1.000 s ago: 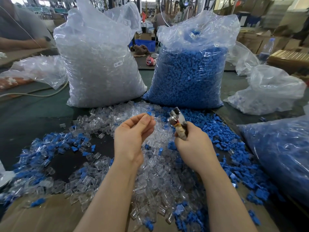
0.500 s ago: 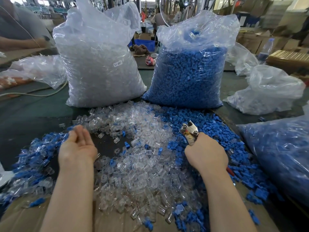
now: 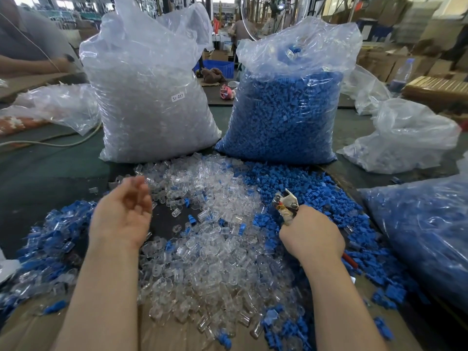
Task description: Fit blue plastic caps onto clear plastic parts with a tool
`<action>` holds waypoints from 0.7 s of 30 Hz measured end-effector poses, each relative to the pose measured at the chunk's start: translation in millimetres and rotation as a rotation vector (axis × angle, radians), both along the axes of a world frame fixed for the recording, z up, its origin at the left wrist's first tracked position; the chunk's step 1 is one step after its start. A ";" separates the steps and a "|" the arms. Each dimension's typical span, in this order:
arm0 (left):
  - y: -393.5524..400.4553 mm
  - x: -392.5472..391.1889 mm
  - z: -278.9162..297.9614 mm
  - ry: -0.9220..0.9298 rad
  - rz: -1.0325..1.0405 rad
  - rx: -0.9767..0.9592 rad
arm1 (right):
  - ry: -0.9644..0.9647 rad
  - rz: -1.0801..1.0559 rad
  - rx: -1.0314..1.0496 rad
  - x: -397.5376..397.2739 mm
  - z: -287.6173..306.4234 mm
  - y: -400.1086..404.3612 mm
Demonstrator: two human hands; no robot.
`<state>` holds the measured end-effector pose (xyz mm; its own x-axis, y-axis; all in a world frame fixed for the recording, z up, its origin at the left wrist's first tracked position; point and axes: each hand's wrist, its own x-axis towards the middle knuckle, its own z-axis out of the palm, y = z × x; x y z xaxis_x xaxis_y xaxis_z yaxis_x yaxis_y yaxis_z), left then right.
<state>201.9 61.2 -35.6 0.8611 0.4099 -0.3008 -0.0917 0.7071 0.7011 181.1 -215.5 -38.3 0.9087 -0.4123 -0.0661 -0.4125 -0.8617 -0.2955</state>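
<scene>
Busy workshop, dark green table (image 3: 50, 173), cardboard boxes (image 3: 435, 89) stacked right, fan (image 3: 279, 2) behind

label text: "SJ-017", dark print on white
label carrier: small white sticker (image 3: 178, 97) on the front of the big clear bag of clear parts (image 3: 149, 97)
label tilt: slightly up to the right
label place: well beyond the left hand's fingers (image 3: 136, 188), above them
other text: none readable on the blue-cap bag (image 3: 286, 110) or the tool (image 3: 286, 202); background too blurred to read
</scene>
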 end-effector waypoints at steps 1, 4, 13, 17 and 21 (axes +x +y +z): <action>-10.6 -2.4 5.2 0.049 -0.090 0.197 | 0.002 0.001 0.002 0.5 -0.4 0.0; -39.6 -0.7 5.1 0.143 -0.281 0.769 | 0.008 -0.002 0.014 1.7 -1.5 0.0; -62.1 0.7 -8.6 0.342 -0.517 1.581 | -0.024 0.007 0.013 2.1 -0.8 0.5; -65.1 -0.1 -10.4 0.349 -0.446 1.645 | -0.057 0.021 0.030 1.9 0.0 2.1; -66.8 -1.1 -11.7 0.308 -0.348 1.722 | -0.126 0.018 0.016 2.1 -0.6 1.4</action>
